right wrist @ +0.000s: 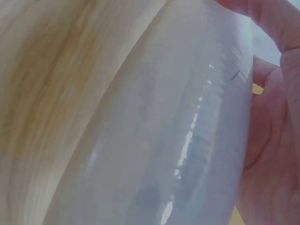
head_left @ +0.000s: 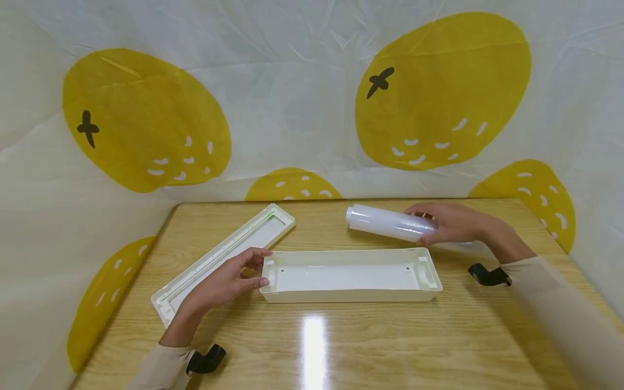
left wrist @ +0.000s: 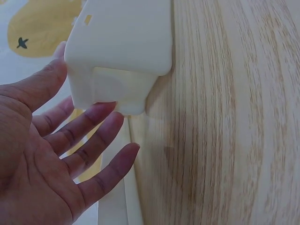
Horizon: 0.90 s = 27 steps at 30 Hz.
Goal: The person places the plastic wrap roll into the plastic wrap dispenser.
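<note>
A long cream plastic box (head_left: 351, 296) lies with its open side up on the wooden table. My left hand (head_left: 221, 284) holds its left end, with thumb and index finger at the two corners. In the left wrist view the other fingers are spread beside the box's end wall (left wrist: 119, 86). Behind the box's right end, my right hand (head_left: 455, 223) grips a roll of cling film (head_left: 385, 221) by its right part. Fingers and thumb lie on opposite sides of the shiny roll (right wrist: 164, 117); its right end is hidden by the hand.
A long cream lid (head_left: 229, 254) with a small green piece near its far end lies slantwise at the left, partly behind my left forearm. Around the wooden table (head_left: 370, 346) hangs a pale cloth (head_left: 292, 108) with yellow fruit prints. A black device sits at each wrist.
</note>
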### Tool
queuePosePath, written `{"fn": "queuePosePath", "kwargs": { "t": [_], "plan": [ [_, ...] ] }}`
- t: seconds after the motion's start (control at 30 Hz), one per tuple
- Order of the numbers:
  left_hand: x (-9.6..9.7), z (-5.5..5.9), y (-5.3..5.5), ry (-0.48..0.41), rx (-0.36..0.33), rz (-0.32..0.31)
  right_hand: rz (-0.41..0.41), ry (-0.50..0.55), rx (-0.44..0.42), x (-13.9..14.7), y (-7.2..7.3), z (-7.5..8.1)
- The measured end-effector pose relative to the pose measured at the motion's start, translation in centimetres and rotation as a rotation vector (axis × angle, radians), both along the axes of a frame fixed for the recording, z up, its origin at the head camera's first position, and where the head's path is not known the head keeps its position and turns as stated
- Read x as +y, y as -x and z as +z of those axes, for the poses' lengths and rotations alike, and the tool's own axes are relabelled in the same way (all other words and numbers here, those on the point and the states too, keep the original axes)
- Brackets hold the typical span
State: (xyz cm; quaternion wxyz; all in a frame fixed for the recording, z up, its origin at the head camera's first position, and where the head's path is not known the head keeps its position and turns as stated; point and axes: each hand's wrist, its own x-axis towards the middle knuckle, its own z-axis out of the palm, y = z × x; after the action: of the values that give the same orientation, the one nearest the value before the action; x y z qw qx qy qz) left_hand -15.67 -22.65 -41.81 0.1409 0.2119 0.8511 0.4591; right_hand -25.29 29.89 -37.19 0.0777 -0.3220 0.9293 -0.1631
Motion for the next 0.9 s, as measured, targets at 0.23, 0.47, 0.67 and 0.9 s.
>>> {"fn": "queuePosePath", "kwargs": {
  "t": [0.23,0.47,0.67,0.9],
  "plan": [
    [0.1,0.4,0.0,-0.007,-0.006,0.004,0.012,0.005,-0.015,-0.9,-0.7,1.5],
    [0.0,0.5,-0.1,-0.018,-0.032,-0.015,0.068,0.025,0.022,-2.1,-1.5,2.9],
    [0.0,0.7,-0.1,-0.026,-0.049,-0.027,0.093,0.003,0.049,-3.2,-2.1,4.0],
    [0.0,1.1,-0.1,-0.032,-0.06,-0.035,0.102,-0.03,0.05,-4.5,-2.7,4.9]
  ]
}}
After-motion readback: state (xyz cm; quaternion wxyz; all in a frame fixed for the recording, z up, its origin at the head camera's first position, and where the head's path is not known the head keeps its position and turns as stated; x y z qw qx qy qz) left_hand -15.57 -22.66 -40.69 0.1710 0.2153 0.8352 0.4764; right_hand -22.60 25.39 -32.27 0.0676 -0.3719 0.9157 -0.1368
